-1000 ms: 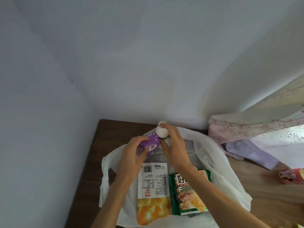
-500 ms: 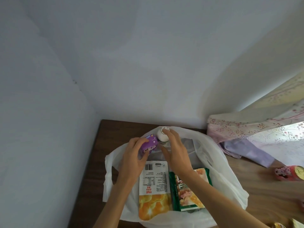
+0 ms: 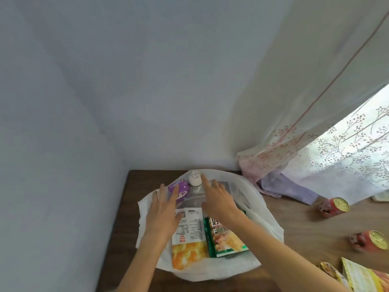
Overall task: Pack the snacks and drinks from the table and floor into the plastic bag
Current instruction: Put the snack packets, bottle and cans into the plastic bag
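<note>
A white plastic bag [image 3: 265,216] lies open on the brown wooden table. Inside it are a yellow-and-white snack packet [image 3: 190,239], a green snack packet [image 3: 226,239], a purple carton [image 3: 181,189] and a small white bottle [image 3: 194,183] at the far end. My left hand [image 3: 164,213] hovers with straight fingers over the bag, its fingertips at the purple carton. My right hand [image 3: 219,199] is spread above the bag's middle, one finger beside the bottle. Neither hand holds anything.
Two red cans [image 3: 334,207] [image 3: 368,242] lie on their sides on the table at the right. More snack packets [image 3: 362,277] show at the bottom right corner. A flowered curtain [image 3: 294,165] hangs onto the table's far right. Walls [image 3: 63,165] close in the left and back.
Both hands let go of the purple carton and the bottle, which now stand in the bag's far end. The fingers have straightened and drawn back. The camera tilted, showing more of the right table.
</note>
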